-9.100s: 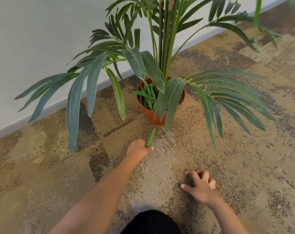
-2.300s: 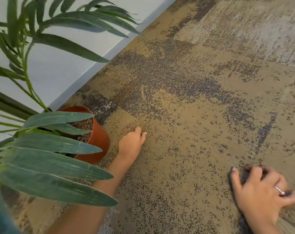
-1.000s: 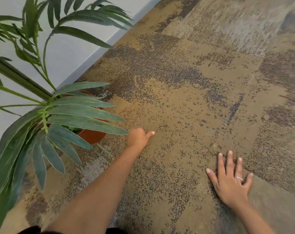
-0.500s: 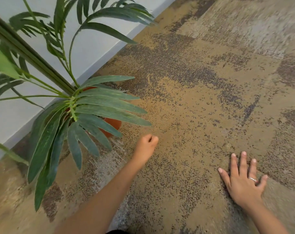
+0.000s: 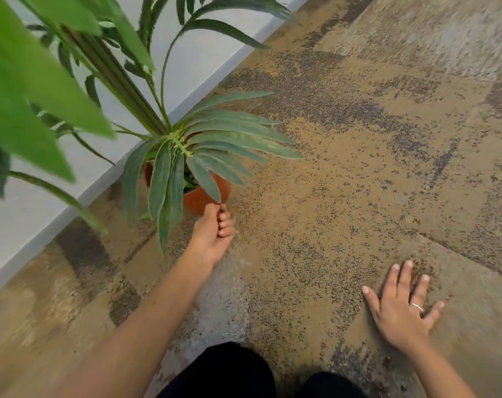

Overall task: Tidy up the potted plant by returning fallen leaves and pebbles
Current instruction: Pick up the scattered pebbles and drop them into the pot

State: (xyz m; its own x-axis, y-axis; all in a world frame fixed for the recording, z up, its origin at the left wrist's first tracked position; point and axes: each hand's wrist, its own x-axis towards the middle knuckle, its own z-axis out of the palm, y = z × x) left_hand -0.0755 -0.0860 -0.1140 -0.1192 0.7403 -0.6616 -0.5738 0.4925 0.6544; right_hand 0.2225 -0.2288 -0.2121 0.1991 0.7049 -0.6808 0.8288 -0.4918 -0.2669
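The terracotta pot [image 5: 201, 198] stands on the carpet by the wall, mostly covered by drooping green fronds [image 5: 232, 137] of the plant. My left hand [image 5: 212, 235] is right in front of the pot, palm turned up, fingers curled shut with thumb and fingertips pinched together just below the pot's side. Whatever may be inside the fist is hidden. My right hand [image 5: 400, 307] lies flat on the carpet far to the right, fingers spread, a ring on one finger, holding nothing. I see no loose leaves or pebbles on the floor.
A mottled brown and tan carpet [image 5: 359, 168] covers the floor. A pale wall with a grey baseboard [image 5: 80, 193] runs diagonally behind the pot. Blurred bright leaves [image 5: 34, 90] hang close to the camera at upper left. My dark-clothed knees [image 5: 224, 372] are at the bottom edge.
My left hand has curled into a fist, turned palm up and moved left to the pot. My right hand stays flat on the carpet. The view has swung back toward the plant.
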